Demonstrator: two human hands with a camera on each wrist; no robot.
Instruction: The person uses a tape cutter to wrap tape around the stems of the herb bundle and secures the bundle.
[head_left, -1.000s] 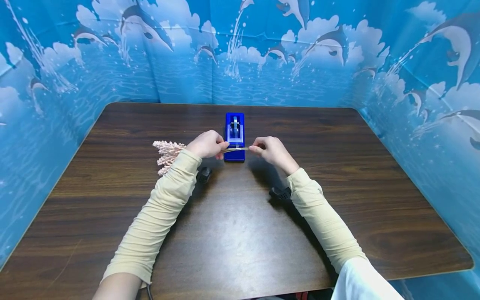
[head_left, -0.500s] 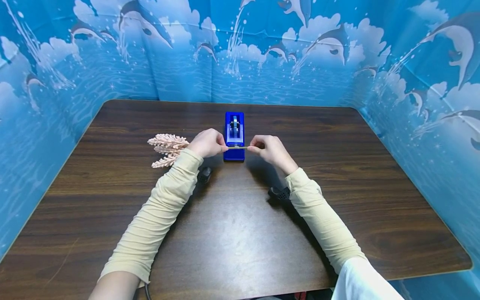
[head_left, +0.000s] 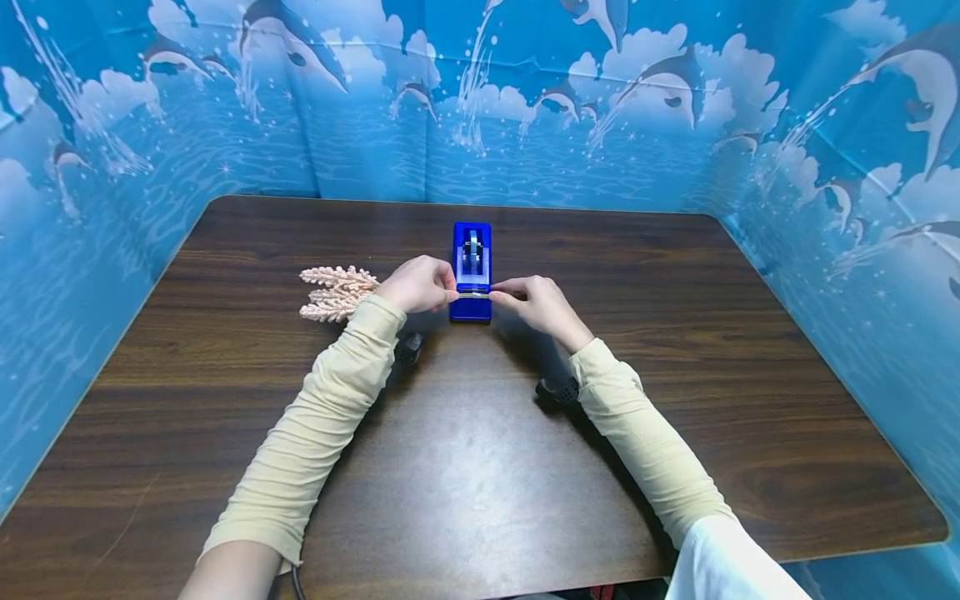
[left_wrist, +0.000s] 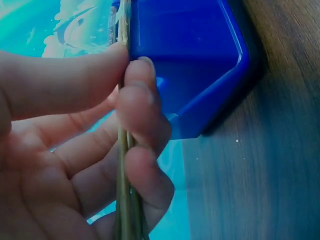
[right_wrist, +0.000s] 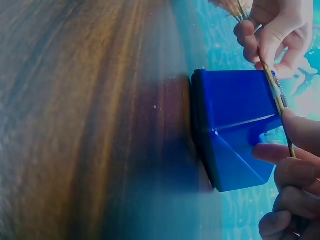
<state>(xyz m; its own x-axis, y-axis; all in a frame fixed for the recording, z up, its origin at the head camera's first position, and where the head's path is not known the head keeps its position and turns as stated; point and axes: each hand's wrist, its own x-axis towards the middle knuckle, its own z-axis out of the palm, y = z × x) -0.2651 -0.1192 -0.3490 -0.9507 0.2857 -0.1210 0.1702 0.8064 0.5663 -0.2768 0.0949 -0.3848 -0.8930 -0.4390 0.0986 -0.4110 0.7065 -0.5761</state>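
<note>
A bunch of pale pink artificial flowers (head_left: 339, 293) lies sideways, its heads left of the blue tape dispenser (head_left: 471, 310). My left hand (head_left: 418, 285) pinches the thin stems (left_wrist: 125, 210) between thumb and fingers, beside the dispenser's left edge. On the other side, my right hand (head_left: 542, 307) pinches the stem ends with thumb and fingertips. Between the two hands the stems cross the dispenser's front, along its toothed cutting edge (right_wrist: 283, 95). A pale, shiny patch shows on the stems there. The left forearm covers part of the flowers.
A tape roll (head_left: 472, 247) sits inside the dispenser. The brown wooden table (head_left: 675, 350) extends around it, with a blue dolphin-print curtain (head_left: 360, 158) behind. Black wrist cameras (head_left: 557, 390) hang below both wrists.
The flower heads have swung slightly away toward the back, and the stems now lie straight along the cutting edge. My right hand has shifted a little left, its fingers stretched out more.
</note>
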